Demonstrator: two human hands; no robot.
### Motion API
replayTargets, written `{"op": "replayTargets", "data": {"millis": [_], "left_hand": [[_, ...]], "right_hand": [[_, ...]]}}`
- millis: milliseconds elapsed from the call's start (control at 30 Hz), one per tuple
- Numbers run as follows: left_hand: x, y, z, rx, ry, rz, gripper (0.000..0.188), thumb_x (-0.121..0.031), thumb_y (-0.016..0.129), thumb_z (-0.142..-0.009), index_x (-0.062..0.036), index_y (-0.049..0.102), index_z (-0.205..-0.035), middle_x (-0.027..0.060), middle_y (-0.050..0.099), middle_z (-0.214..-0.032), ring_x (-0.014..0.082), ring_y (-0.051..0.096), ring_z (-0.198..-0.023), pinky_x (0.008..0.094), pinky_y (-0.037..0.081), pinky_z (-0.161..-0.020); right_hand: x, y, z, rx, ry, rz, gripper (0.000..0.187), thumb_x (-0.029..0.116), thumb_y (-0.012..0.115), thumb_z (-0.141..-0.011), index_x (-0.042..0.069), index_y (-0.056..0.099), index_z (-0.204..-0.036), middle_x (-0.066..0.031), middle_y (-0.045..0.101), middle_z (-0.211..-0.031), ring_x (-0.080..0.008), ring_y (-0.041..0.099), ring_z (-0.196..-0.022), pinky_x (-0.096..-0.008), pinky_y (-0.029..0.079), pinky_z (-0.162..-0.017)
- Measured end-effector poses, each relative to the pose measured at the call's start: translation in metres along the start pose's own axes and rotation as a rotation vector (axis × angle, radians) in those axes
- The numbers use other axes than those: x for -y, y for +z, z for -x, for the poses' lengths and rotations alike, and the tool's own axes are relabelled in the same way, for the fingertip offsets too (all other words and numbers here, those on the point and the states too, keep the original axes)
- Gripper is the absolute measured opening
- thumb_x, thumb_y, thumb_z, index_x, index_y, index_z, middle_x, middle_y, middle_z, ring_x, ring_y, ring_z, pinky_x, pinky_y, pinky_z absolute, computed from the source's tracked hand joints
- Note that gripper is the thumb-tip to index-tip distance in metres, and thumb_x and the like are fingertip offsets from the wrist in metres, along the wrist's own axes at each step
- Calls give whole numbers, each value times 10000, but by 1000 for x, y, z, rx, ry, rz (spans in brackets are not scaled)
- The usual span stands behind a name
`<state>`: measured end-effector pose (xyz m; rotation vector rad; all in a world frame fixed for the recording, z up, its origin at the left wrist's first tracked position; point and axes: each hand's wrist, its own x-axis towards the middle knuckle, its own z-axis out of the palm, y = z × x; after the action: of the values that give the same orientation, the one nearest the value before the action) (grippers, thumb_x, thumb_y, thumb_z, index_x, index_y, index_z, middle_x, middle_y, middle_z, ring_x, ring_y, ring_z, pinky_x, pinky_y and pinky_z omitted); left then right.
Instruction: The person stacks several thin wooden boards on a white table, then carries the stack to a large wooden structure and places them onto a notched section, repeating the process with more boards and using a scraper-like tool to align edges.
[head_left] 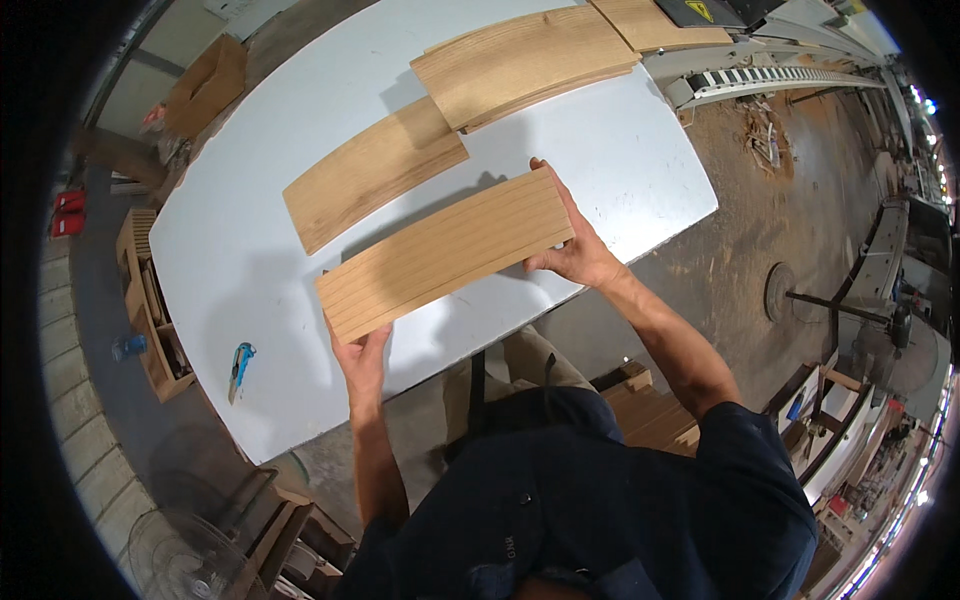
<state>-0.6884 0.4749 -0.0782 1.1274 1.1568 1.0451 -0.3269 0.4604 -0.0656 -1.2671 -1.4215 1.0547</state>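
Note:
A light-brown wooden board (pixel 445 252) with fine grain lines is held above the near part of the white table (pixel 262 300). My left hand (pixel 362 355) grips its left end, thumb at the near edge and fingers mostly hidden beneath. At the right end, my right hand (pixel 578 248) is closed round the board, with the thumb on the near side and fingertips reaching the far edge. Just beyond lies a similar wooden plank (pixel 375 175). Behind that, several wider planks (pixel 530 65) are stacked, overlapping its far end.
A blue utility knife (pixel 240 372) lies on the table's left side. A machine with a roller track (pixel 785 78) stands at the far right. Cardboard box (pixel 207 87) sits beyond the table's left edge. Stacked boards (pixel 650 412) rest low beside me; a fan (pixel 185 555) stands lower left.

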Motion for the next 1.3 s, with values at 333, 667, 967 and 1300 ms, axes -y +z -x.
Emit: {"op": "replayTargets", "data": {"millis": [333,667,967,1300], "left_hand": [[-11,-16,-10,47,-50,-265,922,54,735,-798,-2,198,-1545,107,322,-1567,204,422,-1335,327,385,-1076],[3,-42,-22,83,81,-426,855,0,798,-725,25,373,-1467,122,535,-1371,200,543,-1168,310,454,-980],[-81,11,-37,569,28,-248,690,-116,761,-674,56,515,-1296,107,608,-1145,215,592,-1011,345,482,-900],[-56,235,-3,1348,-251,-240,652,-279,828,-690,67,582,-1185,104,655,-1039,202,612,-949,339,476,-859]], "right_hand": [[0,-26,-4,101,-25,252,1090,146,853,-714,76,167,-1559,-174,256,-1593,-354,304,-1444,-423,314,-1179],[2,-13,17,5,44,152,979,123,856,-711,126,313,-1526,-150,292,-1583,-338,280,-1455,-405,299,-1196],[87,5,182,-374,228,81,1061,298,851,-729,83,222,-1555,-224,297,-1555,-370,269,-1447,-462,233,-1202],[150,44,397,-1092,470,-197,876,381,791,-808,34,370,-1494,-157,511,-1412,-276,455,-1324,-427,370,-1105]]}}
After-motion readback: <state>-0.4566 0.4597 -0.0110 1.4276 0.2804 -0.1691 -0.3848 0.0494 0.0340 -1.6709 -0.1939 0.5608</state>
